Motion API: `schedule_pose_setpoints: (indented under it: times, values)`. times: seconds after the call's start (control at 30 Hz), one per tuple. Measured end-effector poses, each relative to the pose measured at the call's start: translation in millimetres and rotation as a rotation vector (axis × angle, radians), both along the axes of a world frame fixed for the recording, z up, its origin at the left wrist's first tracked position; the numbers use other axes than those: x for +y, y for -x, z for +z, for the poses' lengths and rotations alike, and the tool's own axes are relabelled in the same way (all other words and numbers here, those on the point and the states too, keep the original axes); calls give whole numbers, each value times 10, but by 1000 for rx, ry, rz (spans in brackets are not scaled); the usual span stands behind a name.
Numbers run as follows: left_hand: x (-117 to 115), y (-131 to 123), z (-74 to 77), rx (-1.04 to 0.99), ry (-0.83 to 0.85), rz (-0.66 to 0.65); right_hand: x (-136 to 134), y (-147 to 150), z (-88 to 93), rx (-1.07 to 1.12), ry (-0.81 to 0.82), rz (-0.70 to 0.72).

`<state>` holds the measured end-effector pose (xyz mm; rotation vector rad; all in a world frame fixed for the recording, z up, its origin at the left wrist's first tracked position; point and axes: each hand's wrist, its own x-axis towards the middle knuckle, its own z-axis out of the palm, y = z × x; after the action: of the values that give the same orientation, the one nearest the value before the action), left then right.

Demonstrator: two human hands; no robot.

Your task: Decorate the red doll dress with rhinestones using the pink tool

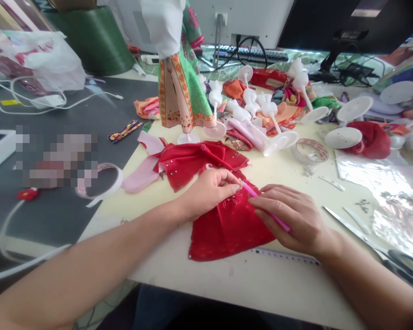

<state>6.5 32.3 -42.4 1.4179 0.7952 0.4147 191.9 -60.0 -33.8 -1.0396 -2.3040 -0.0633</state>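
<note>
A small red doll-sized garment [223, 229] with white embroidery and tiny white beads lies on the pale table in front of me. My right hand [292, 213] is closed around a slim pink pen-like stick [278, 222], its tip pointing up and left. At that tip my left hand [215, 188] makes a pinch just above the red cloth; whatever sits between thumb and finger is too small to make out. Behind the left hand, a beaded red cloth piece [184, 162] spreads beside a pink cloth piece [139, 175].
Scissors [365, 238] and a ruler strip [289, 256] lie at the right. Tape rolls [309, 152] stand on both sides. White doll stands [282, 143] and a dressed mannequin [182, 96] are at the back, before a monitor [351, 27].
</note>
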Motion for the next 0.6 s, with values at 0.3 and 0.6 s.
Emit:
schedule_pose_setpoints:
  times: [0.3,0.6]
  values:
    - [-3,0,4,8,-4,-3,2,8,6,-2,-12,1]
    - [0,0,-1,15,-6,16,-5,-5,20,42,-36,11]
